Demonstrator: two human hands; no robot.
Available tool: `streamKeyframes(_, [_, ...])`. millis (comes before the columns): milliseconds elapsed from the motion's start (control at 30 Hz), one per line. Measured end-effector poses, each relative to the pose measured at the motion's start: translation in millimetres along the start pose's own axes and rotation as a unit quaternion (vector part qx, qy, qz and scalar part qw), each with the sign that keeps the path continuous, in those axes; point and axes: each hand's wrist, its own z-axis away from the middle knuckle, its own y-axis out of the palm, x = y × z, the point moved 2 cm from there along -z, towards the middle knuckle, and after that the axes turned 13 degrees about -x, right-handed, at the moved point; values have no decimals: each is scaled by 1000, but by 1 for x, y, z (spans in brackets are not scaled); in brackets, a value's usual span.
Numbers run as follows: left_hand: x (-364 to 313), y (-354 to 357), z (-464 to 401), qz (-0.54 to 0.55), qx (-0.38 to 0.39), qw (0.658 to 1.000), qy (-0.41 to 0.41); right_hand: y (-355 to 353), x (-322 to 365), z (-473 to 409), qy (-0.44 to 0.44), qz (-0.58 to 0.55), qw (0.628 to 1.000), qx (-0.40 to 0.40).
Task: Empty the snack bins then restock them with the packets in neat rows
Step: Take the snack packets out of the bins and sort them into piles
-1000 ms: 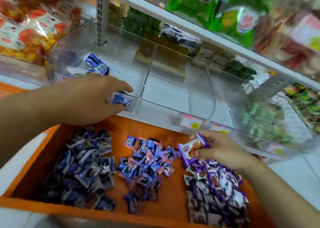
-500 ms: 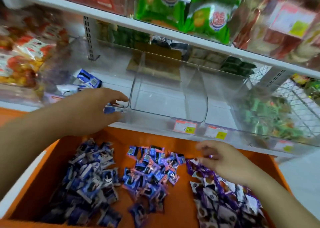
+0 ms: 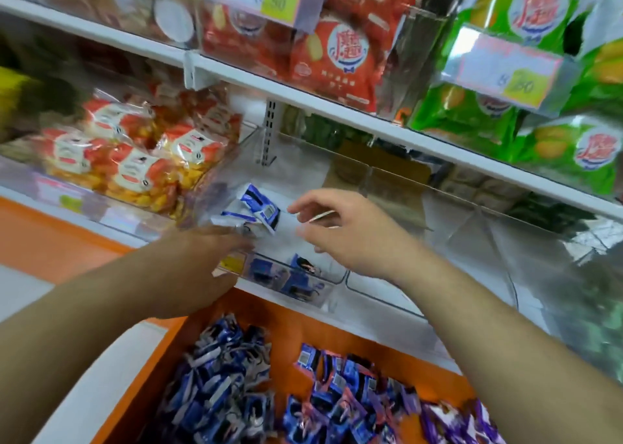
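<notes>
A clear snack bin on the middle shelf holds a few blue-and-white packets at its back and two dark blue packets at its front wall. My left hand reaches into the bin from the left, blurred, fingers straight and near the white packets. My right hand hovers inside the bin just right of those packets, fingers loosely spread and holding nothing. Below, an orange tray carries a heap of dark blue packets, a heap of blue-pink packets and purple packets.
A neighbouring clear bin to the right looks bare. Orange-yellow snack bags fill the bin on the left. Red bags and green bags sit on the shelf above, behind price tags. The white shelf edge overhangs the bins.
The view has tilted up towards the shelves. My right hand left the purple pile in the tray and rose into the bin. My left hand moved deeper into the bin.
</notes>
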Motion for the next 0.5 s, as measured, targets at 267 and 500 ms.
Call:
streamKeyframes(267, [20,2,0,48,85,995,14,86,-37,-78,251,234,876,338])
streamKeyframes(500, [19,-1,0,65,114,991,24,92,-48,-79,223,207,889,342])
